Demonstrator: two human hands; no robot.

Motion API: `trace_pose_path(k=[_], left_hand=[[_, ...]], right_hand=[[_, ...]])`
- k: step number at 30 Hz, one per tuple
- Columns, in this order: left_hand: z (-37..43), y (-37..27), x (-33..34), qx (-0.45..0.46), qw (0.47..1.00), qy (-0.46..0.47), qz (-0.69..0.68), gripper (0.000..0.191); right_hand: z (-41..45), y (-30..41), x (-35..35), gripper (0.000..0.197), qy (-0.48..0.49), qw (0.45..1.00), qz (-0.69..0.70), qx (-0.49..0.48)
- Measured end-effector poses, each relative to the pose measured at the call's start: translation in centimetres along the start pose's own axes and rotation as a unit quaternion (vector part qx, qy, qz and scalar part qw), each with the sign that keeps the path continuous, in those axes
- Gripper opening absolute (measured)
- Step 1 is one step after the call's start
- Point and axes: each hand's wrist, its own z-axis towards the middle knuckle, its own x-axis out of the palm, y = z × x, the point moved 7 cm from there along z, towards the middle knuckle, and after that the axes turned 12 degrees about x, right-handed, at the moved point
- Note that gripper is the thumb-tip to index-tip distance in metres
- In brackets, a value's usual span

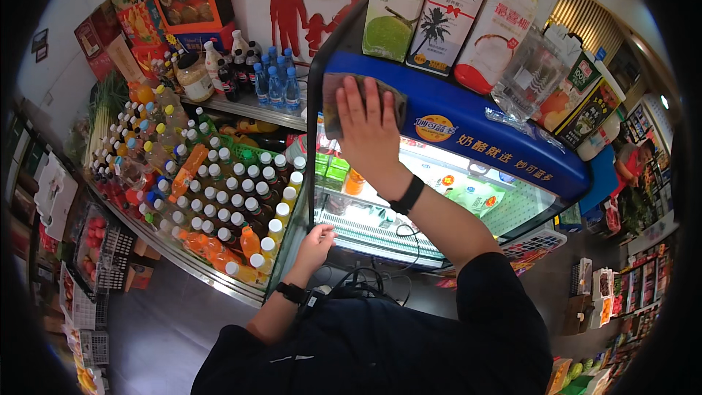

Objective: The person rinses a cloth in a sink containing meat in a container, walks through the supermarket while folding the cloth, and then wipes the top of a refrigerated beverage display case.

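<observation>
My right hand (370, 126) lies flat with spread fingers on a dark grey-brown cloth (333, 100), pressing it against the left end of the blue header panel (526, 145) of an open refrigerated display case. Beneath the palm, most of the cloth is hidden. Lower down, my left hand (316, 246) is in front of the case's lower left corner. Its fingers are loosely bent and apart, and nothing shows in them. Inside the lit case are green packs (335, 167), an orange bottle (354, 182) and white pouches (477, 197).
Coconut drink cartons (397, 11) and large bottles (499, 27) stand along the case's top. At left, a chest cooler (219, 291) holds many capped bottles. Black cables (378, 280) hang below the case. Another person (636, 162) is at the far right.
</observation>
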Motion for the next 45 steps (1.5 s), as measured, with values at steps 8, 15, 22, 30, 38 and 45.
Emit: trace_pose_path(k=[8, 15, 22, 30, 38, 45], left_hand=[[1.3, 1.6, 1.2, 0.004, 1.000, 0.025, 0.014, 0.030], [1.5, 1.3, 1.2, 0.036, 0.999, 0.020, -0.013, 0.029], [-0.2, 1.0, -1.8, 0.008, 1.000, 0.017, -0.016, 0.028], [0.3, 0.9, -2.8, -0.018, 1.000, -0.007, -0.015, 0.029], [2.1, 0.3, -1.5, -0.013, 0.999, 0.043, -0.001, 0.030], [3.6, 0.5, 1.7, -0.011, 0.994, 0.105, -0.002, 0.027]], right_hand=[[0.5, 1.4, -0.2, 0.064, 0.002, 1.000, -0.009, -0.023], [-6.3, -8.8, -1.1, 0.051, 0.031, 0.997, -0.020, 0.065], [-7.6, -9.3, -0.2, 0.067, -0.001, 0.994, 0.008, 0.111], [0.4, 3.7, 2.2, 0.072, 0.010, 0.998, 0.015, 0.061], [-2.0, -1.5, -0.8, 0.060, 0.017, 1.000, 0.009, 0.006], [-7.2, -10.2, -3.7, 0.060, 0.120, 0.977, 0.153, 0.082]])
